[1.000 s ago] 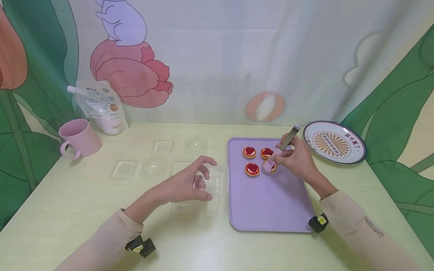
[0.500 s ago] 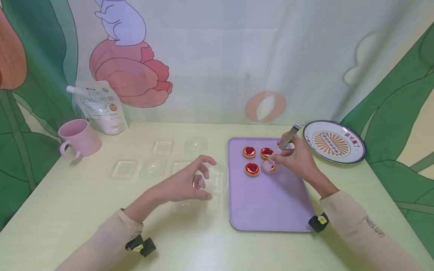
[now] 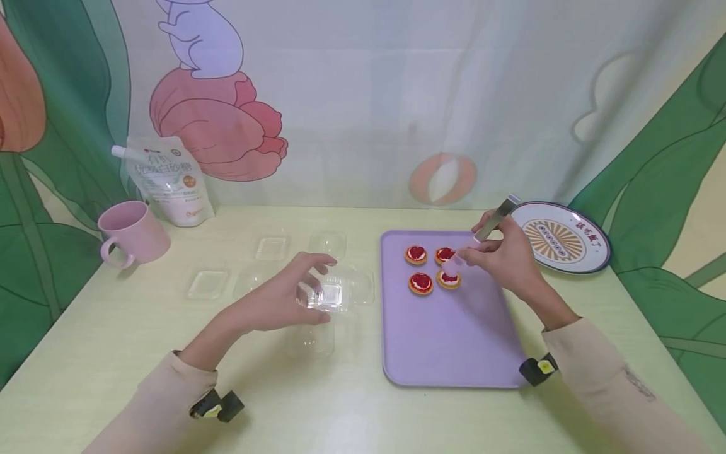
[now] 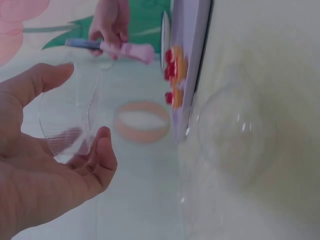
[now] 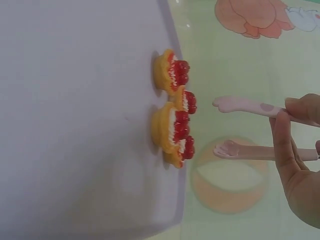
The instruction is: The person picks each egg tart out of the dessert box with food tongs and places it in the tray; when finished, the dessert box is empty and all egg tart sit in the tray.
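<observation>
My left hand (image 3: 278, 299) holds a small clear plastic box (image 4: 72, 115) between thumb and fingers, raised over the table among other clear pieces. My right hand (image 3: 510, 261) grips a pair of tongs (image 3: 495, 221) with a metal handle and pink tips. In the right wrist view the tong tips (image 5: 230, 104) stand apart with nothing between them, above the tarts. Several small tarts with red topping and white cream sit in two rows on the lilac tray (image 3: 448, 343). Nearest the tongs in the head view is the front right tart (image 3: 449, 281).
Several clear plastic pieces (image 3: 207, 285) lie on the table left of the tray. A pink mug (image 3: 138, 233) and a white spouted pouch (image 3: 170, 180) stand at the back left. At the back right, a patterned plate (image 3: 595, 255) is partly behind my right hand.
My left hand has moved left and slightly up with the clear box. My right hand has shifted a little right with the tongs, whose tips moved away from the front right tart.
</observation>
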Demonstrator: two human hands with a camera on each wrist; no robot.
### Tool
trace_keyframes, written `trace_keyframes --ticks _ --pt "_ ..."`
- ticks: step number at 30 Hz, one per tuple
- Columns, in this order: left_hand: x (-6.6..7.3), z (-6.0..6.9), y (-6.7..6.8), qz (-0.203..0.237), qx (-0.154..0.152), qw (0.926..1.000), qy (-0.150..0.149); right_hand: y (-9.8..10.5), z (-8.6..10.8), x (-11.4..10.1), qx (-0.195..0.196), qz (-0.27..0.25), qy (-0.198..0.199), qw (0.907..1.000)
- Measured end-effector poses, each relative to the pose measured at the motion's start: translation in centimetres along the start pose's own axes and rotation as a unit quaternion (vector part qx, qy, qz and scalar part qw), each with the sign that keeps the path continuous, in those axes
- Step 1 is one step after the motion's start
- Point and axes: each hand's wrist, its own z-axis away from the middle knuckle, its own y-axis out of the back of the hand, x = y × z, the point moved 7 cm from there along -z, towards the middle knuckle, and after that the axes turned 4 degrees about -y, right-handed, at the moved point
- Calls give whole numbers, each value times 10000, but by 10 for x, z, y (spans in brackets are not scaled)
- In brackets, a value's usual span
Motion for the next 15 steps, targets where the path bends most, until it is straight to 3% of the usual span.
trace_keyframes --ticks 5,11,15 --pt "-8 15 24 -439 174 9987 -194 6 2 -9 -67 -376 98 9992" --pt "-27 42 52 -724 376 9966 89 17 8 -22 -123 -375 301 9988" --pt "-44 60 64 -758 314 9960 353 29 12 -23 -203 -142 330 9991"
